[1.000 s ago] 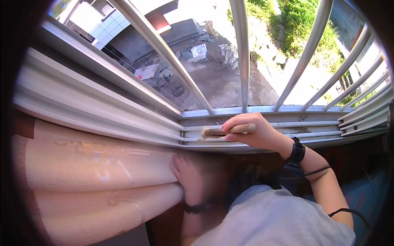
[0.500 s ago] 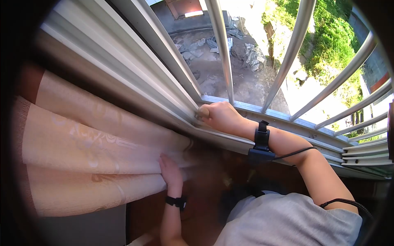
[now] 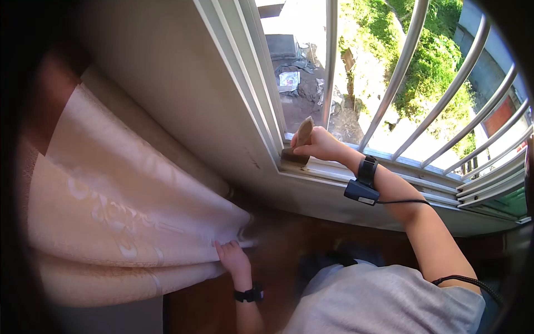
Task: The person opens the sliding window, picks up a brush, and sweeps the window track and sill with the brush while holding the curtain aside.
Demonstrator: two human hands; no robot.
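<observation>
My right hand (image 3: 324,143) is closed around the wooden handle of a flat brush (image 3: 304,132). The brush's dark lower end meets the window track (image 3: 311,165) at the corner of the frame. Lower down, my left hand (image 3: 235,260) is closed at the edge of a pale patterned curtain (image 3: 150,222), its fingers bent against the cloth. Part of the fabric under those fingers is hidden.
Curved metal bars (image 3: 400,78) stand outside the window opening. Left of the track rises the upright window frame (image 3: 245,72), beside a pale wall (image 3: 161,83). A dark reddish floor (image 3: 283,234) lies below the sill. A cable (image 3: 403,201) runs along my right arm.
The view has shifted, showing more wall beside the frame. My right hand has turned, bringing the brush handle into sight. My left fingers, flatter against the curtain before, are now bent at its edge.
</observation>
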